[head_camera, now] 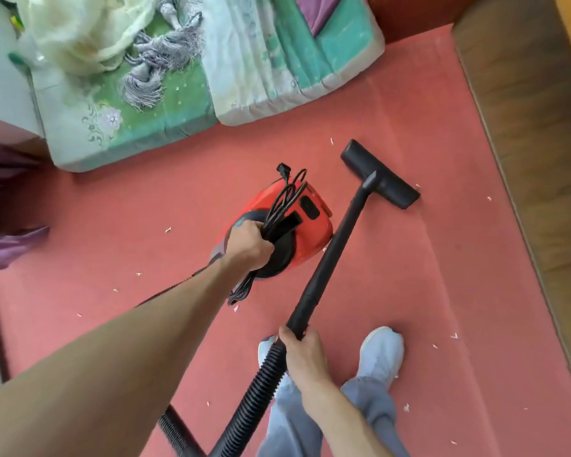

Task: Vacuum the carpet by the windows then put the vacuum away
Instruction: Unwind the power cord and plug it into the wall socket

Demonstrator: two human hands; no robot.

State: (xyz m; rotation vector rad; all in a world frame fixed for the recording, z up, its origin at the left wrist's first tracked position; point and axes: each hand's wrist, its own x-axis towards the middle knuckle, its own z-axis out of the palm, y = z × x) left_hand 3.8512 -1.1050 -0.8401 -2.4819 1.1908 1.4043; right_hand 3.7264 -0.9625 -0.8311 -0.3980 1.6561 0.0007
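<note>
A red canister vacuum (310, 239) with a black top sits low over the red carpet (409, 275). My left hand (249, 245) grips its top handle together with a bundle of black power cord (285, 201). My right hand (302, 352) grips the black wand (335, 252) where it meets the ribbed hose (251, 404). The wand slants up to the black floor head (381, 174), which rests on the carpet. Small white scraps (168, 229) lie scattered over the carpet.
Green and white cushions (145, 120) with pale cloth and a grey tasselled scarf lie at the back. Wooden flooring (534, 127) borders the carpet on the right. Purple fabric (7, 245) lies at the left edge. My feet in grey shoes (381, 354) stand near the hose.
</note>
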